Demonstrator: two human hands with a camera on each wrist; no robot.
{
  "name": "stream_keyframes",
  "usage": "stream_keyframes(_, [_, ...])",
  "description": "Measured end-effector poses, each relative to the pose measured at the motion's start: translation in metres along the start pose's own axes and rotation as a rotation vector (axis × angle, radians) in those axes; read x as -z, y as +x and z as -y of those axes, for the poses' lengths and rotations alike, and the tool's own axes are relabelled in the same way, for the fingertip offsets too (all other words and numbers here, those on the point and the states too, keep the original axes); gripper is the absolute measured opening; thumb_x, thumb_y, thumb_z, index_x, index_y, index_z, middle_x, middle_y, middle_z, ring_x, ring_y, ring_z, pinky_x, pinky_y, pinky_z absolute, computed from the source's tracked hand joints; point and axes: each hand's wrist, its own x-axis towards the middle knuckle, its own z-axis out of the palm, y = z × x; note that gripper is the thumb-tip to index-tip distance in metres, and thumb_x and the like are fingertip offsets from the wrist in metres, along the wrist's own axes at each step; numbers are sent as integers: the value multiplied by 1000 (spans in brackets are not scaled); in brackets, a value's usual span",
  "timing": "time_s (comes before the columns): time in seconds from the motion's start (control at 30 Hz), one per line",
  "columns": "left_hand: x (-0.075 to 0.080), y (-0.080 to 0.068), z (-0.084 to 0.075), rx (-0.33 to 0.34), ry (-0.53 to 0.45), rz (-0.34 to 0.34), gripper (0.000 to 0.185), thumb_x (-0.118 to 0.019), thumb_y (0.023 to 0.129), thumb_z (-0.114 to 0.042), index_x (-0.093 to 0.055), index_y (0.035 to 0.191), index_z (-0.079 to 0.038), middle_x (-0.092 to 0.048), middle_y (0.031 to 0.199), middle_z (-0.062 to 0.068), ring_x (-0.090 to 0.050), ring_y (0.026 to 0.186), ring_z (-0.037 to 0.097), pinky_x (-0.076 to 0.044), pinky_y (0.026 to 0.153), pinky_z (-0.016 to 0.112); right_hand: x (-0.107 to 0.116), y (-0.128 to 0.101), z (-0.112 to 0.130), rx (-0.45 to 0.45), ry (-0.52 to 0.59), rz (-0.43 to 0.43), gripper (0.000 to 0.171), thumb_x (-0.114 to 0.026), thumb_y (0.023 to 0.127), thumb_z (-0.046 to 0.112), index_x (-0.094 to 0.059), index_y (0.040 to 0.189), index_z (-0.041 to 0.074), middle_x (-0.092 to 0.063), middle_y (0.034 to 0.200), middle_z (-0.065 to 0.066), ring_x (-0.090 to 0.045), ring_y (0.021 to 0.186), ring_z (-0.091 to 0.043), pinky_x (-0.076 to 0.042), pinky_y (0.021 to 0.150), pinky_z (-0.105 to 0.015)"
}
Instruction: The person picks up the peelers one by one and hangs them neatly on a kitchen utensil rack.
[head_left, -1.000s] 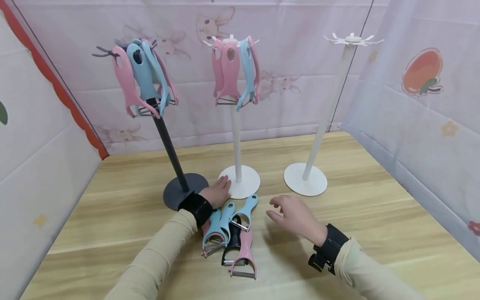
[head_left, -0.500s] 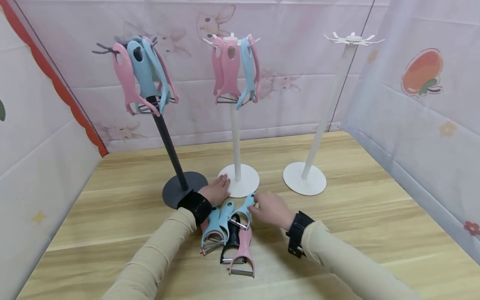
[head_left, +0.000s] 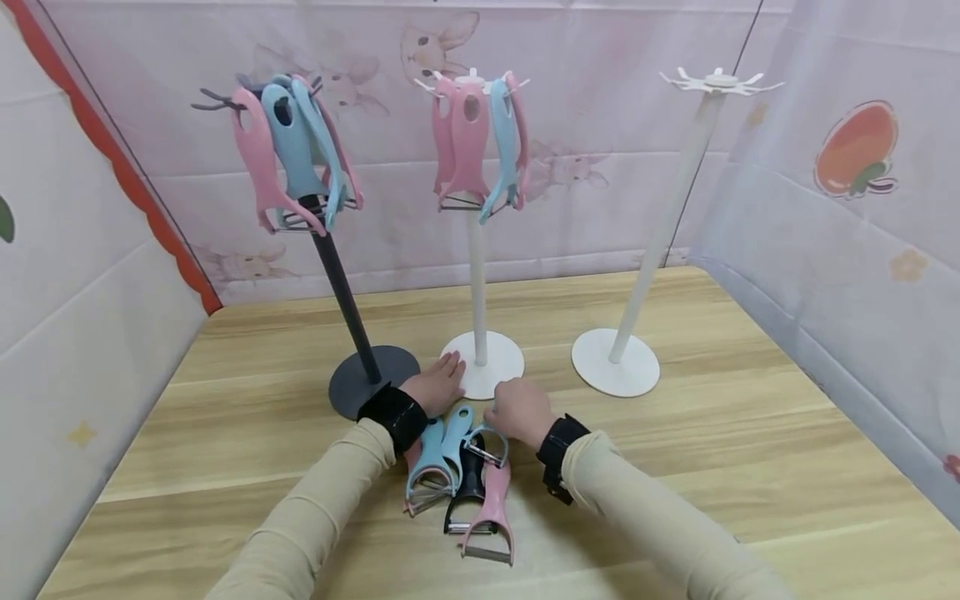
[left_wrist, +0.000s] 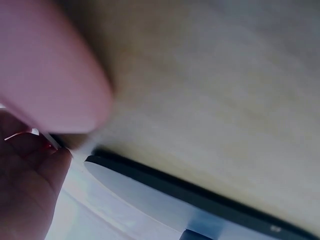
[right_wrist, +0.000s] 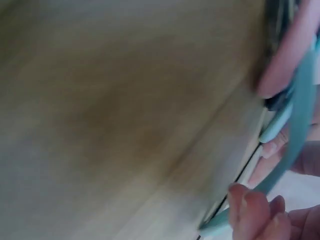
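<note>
Your right hand is pinching a blue peeler, lower centre; your straight-fingered left hand is touching the middle white stand. Other peelers are hanging from it and the dark stand, upper left.

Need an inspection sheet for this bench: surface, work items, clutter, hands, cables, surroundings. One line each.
Surface: wood-grain table.
Work items: loose peelers, pink, blue and black, overlapping in front of the middle white stand; hanging peelers, pink and blue, on that and the dark stand; right white stand bears none.
Clutter: nothing seen beyond these.
Hands: left hand has fingers extended over the middle stand's base; right hand grips a blue peeler by its handle.
Cables: nothing seen.
Surroundings: printed walls at back and sides.
</note>
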Motion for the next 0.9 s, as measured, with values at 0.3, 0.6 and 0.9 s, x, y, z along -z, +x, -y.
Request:
stream_keyframes(0.3, [-3,2,0,-3,-17,-1,53,-33,100,-27,-22,143,2,-12,149,19,-11,137,28,-18,108,35,13,-13,-17,-98,218,77,31,-66,73,13,-40,56,13,-35,52,3,-37,47,-13,-30,43,-24])
stream_keyframes(0.6, [-7,3,4,6,-6,-6,53,-33,100,-28,-23,143,1,-13,149,18,-12,137,27,-19,108,35,77,-15,-45,-120,351,-162,17,-64,80,17,-56,72,4,-55,61,-3,-48,49,-12,-39,43,-23])
stream_keyframes(0.9, [-4,3,2,6,-14,0,53,-33,100,-28,-22,143,0,-11,150,17,-11,137,27,-20,108,36,158,7,-63,0,494,-562,12,-54,87,9,-51,91,-2,-63,83,-17,-59,70,-25,-48,60,-30])
